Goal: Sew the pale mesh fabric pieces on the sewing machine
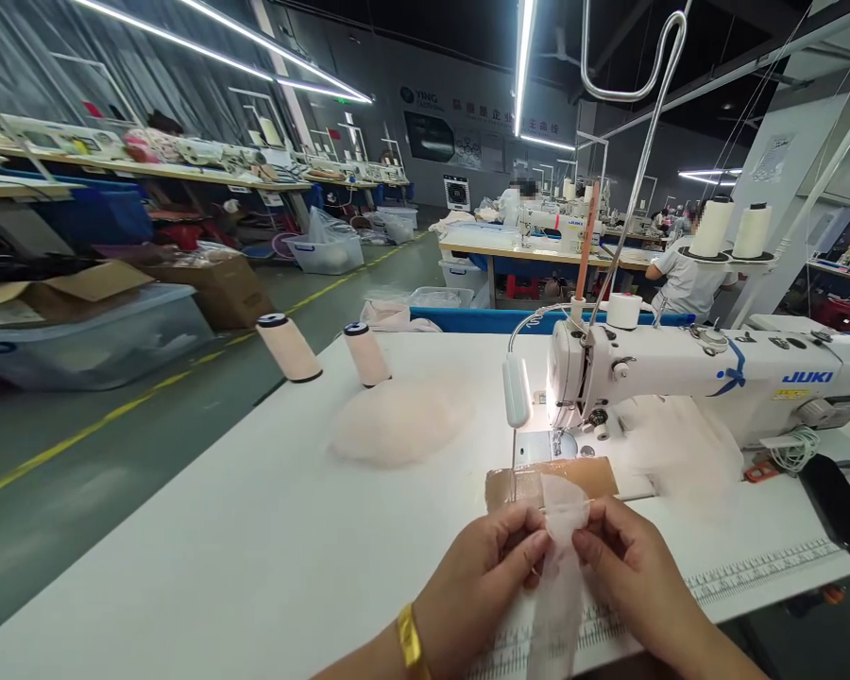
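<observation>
A strip of sheer pale fabric (561,557) hangs between my hands, its top end just in front of the sewing machine (652,364). The left edge of the strip is pinched in the fingers of my left hand (492,562). My right hand (627,557) pinches the opposite edge. Beyond my fingertips lies a brown, shiny cardboard-like piece (585,472), next to the metal needle plate (535,447). The machine's needle area is lit. A printed ruler scale (757,569) runs along the table front, partly hidden by my hands and the fabric.
On the white table (255,557) lies a pile of sheer pale fabric (400,420), with two thread cones (288,349) behind it. More fabric (687,444) sits under the machine arm. A dark phone-like object (840,505) is at right. A person (690,283) sits beyond the machine.
</observation>
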A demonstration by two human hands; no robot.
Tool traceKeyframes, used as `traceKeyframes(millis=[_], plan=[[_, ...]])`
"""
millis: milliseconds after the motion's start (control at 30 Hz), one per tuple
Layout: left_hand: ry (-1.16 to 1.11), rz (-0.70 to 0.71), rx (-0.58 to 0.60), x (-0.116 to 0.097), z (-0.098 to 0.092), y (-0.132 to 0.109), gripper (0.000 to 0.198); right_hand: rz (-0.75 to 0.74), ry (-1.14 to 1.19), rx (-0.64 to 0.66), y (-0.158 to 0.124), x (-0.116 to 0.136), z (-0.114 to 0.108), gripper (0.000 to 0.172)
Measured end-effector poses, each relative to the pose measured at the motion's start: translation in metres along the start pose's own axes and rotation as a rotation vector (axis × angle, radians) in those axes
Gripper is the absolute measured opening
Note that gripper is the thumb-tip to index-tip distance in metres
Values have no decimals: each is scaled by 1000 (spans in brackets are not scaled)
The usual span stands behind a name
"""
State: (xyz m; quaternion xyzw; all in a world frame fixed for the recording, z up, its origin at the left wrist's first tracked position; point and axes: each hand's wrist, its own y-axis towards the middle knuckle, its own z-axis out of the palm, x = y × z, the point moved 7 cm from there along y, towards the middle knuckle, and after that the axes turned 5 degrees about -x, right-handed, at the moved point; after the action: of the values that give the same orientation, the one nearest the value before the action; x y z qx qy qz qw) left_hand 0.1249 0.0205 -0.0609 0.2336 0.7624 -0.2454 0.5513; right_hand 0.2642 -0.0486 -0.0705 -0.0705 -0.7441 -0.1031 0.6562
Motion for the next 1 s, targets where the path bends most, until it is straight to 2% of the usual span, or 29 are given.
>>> traceKeyframes(millis=[167, 267, 333, 400, 467, 567, 700, 800, 900, 967, 1000], plan=[[-136, -43, -14, 5, -4, -2, 38, -7, -53, -75, 2, -5, -12, 40], [-152, -151, 15, 17, -20, -3, 35, 15, -28, -101, 3, -9, -22, 44], [-85, -208, 32, 22, -36, -1, 36, 49, 0, -64, 3, -10, -23, 45], [8, -166, 12, 16, -50, 7, 43, 73, 25, -1, 3, -9, -18, 44], [73, -88, 4, 5, -54, 19, 55, 79, 44, 44, 3, -6, -11, 40], [99, -17, 85, -6, -38, 43, 70, 84, 47, 93, 4, -4, -6, 34], [141, -32, 252, -6, -10, 65, 38, 125, -18, 204, 3, -5, -18, 25], [152, -9, 251, -9, -6, 68, 31, 151, -259, 294, 6, 2, -38, 19], [188, 47, 191, -15, -9, 64, 27, 78, -490, 240, 22, 25, -51, 34], [240, 120, 136, -20, -11, 61, 24, 27, -505, 237, 36, 37, -42, 54], [260, 149, 116, -22, -12, 59, 24, 1, -514, 256, 43, 40, -34, 57]])
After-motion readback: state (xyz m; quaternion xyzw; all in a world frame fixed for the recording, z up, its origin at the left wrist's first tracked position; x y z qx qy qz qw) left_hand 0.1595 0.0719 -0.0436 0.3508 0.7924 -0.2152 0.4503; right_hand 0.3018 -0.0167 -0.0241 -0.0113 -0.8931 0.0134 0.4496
